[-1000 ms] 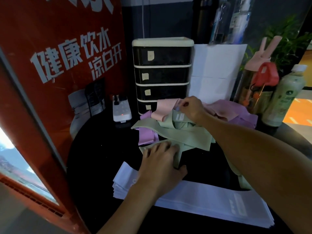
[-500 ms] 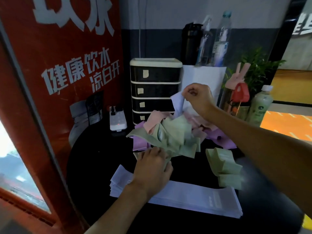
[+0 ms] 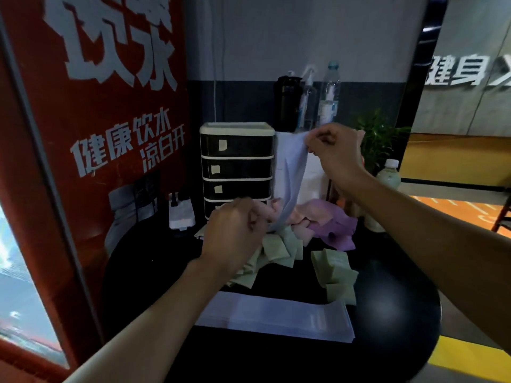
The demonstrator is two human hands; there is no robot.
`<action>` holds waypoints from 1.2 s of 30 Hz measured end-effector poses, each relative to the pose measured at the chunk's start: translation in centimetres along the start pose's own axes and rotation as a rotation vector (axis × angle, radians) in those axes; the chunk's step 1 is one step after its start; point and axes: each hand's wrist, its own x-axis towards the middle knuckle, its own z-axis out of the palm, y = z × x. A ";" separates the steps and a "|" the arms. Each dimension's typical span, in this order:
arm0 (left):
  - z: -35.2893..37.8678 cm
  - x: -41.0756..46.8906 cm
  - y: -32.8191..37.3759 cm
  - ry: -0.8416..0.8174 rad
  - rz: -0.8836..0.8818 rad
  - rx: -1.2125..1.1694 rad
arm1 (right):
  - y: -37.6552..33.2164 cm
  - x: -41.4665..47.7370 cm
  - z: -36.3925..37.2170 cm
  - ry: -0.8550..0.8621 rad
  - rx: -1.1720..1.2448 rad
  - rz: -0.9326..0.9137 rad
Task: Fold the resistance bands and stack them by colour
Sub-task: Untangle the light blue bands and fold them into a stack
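Right hand (image 3: 334,150) pinching top of pale blue elastic band (image 3: 290,183), left hand (image 3: 235,233) gripping bottom (blurry); black plastic drawer unit (image 3: 237,167) standing just behind.

There are two hands: left hand (image 3: 235,233), right hand (image 3: 334,150). One pale band (image 3: 290,175). One flat stack of bands (image 3: 276,316), lower centre. One four-drawer unit (image 3: 237,167). Three bottles (image 3: 307,106) upper centre, one green bottle (image 3: 388,176) at right.

Dim, grainy indoor view, brighter daylight at both side edges, wide-angle bending, soft motion blur.
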 end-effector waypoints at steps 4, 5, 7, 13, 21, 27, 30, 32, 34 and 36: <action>-1.2 4.1 2.7 0.008 -0.141 -0.315 | -2.4 -1.1 -0.7 -0.044 0.043 -0.001; -1.3 5.1 3.3 0.028 -0.160 -0.399 | -2.9 -1.5 -0.9 -0.050 0.051 -0.004; -1.8 6.4 4.4 0.060 -0.134 -0.495 | -3.6 -2.2 -1.2 -0.072 0.058 -0.007; -2.5 6.9 6.1 0.116 -0.163 -0.652 | -4.6 -3.7 -2.4 -0.093 0.109 0.037; -3.0 6.6 6.3 0.132 -0.209 -0.691 | -5.4 -4.7 -2.6 -0.228 0.032 0.075; -4.0 6.3 6.9 0.048 -0.116 -0.703 | -6.5 -4.8 -2.3 -0.178 0.090 0.085; -4.5 6.3 7.4 -0.007 -0.198 -0.853 | -7.2 -5.1 -1.9 -0.258 0.142 0.106; -4.7 6.4 7.3 -0.003 -0.212 -0.887 | -7.4 -5.3 -1.7 -0.304 0.166 0.118; -4.8 6.3 6.9 0.006 -0.191 -0.854 | -7.6 -5.5 -1.7 -0.334 0.173 0.102; -4.9 6.3 6.6 0.044 -0.219 -0.848 | -7.9 -5.6 -1.7 -0.349 0.219 0.109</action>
